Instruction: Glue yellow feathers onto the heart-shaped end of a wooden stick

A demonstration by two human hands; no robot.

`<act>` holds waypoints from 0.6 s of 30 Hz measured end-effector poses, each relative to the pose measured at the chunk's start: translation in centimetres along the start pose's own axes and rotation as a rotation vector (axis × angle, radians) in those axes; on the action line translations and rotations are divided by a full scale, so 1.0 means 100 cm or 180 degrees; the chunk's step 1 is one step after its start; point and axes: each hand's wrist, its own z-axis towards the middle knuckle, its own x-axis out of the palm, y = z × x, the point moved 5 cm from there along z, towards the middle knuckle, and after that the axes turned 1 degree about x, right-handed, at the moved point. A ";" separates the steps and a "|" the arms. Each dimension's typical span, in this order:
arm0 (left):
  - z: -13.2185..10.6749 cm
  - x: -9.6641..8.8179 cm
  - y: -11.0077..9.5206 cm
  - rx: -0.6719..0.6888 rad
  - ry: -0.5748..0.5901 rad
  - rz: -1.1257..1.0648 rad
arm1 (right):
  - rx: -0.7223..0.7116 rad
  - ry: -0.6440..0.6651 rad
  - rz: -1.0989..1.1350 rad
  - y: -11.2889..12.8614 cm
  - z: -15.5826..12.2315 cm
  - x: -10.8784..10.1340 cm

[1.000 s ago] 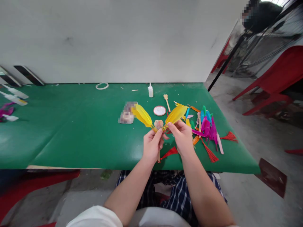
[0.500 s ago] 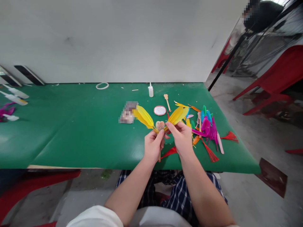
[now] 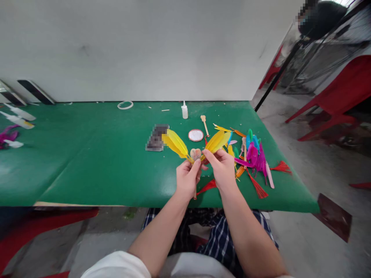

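My left hand is closed around a wooden stick with a heart-shaped top, its thumb pressed just below the heart. Yellow feathers fan out to the heart's left. On the right side, my right hand pinches the lower end of another yellow feather close against the heart. Below the hands lies a red tassel; whether it hangs from the stick I cannot tell. The feather bases are partly hidden by my fingers.
On the green table are a small white dropper bottle, a round white disc, a wooden stick and a pixelated flat item. Coloured feathers and tassels lie at right. A white panel stands behind.
Both hands stay almost still, with the heart-topped stick tipping very slightly. The pixelated flat item looks darker than before.
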 end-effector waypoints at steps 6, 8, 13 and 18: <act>-0.001 0.000 0.000 -0.0046 0.0044 0.0009 | -0.0061 -0.0056 -0.0049 0.002 -0.001 -0.001; 0.000 -0.001 -0.001 -0.0078 0.0117 0.0026 | -0.0097 -0.0070 -0.0072 0.003 0.000 -0.002; 0.005 -0.007 -0.008 -0.0136 0.0257 0.0181 | -0.0098 -0.0132 0.0017 -0.001 0.003 -0.005; 0.011 -0.010 -0.017 0.0060 0.0335 0.0471 | -0.0019 -0.0086 0.0015 0.001 0.003 -0.004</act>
